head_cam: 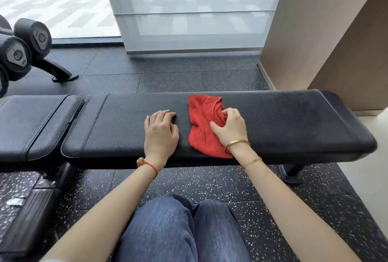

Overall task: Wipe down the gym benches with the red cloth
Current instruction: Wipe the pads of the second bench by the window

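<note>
The wiping step is in hand. The red cloth (204,123) lies spread on the counter (283,123) — the long black gym bench pad — just right of its middle. The right hand (230,127) bunches a fold of it, grip clenched on the fabric. The left hand (160,129) rests beside it, fingers lightly bent, holding nothing. Next likely a firm sweep along the pad, then the neighbouring pad (33,123).

One red cloth (204,123), two bench pads (273,118) (31,123), two dumbbell heads (34,34) (15,54).
</note>
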Demonstrator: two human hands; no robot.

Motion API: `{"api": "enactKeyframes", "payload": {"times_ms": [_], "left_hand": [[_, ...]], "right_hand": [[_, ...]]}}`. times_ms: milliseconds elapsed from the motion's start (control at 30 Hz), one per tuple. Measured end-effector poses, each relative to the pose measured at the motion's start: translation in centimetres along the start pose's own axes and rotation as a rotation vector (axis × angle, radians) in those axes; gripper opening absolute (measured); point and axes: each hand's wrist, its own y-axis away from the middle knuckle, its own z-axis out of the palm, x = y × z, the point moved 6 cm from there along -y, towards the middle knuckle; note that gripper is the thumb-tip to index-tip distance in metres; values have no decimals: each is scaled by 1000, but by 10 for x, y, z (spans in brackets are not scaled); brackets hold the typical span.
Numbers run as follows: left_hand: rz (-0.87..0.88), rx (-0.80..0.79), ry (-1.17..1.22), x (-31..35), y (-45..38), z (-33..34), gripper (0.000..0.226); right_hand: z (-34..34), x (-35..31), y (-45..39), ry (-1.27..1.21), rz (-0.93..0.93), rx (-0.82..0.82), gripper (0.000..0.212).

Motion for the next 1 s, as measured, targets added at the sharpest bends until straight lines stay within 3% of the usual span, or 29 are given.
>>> {"api": "enactKeyframes", "payload": {"times_ms": [133, 333, 567, 867, 1000], "left_hand": [[-6, 1, 11, 1, 0, -1, 34], [-1, -3, 7, 1, 0, -1, 34], [-2, -19, -3, -2, -1, 1, 36], [-1, -22, 19, -10, -4, 1, 38], [-51, -118, 46, -4, -11, -12, 38]], "right_hand": [[9, -5, -2, -70, 35, -88, 38], [12, -2, -1, -282, 97, -87, 26], [22, 10, -3, -513, 197, -77, 31], [31, 10, -12, -590, 258, -87, 33], [21, -12, -14, -587, 345, -126, 32]]}}
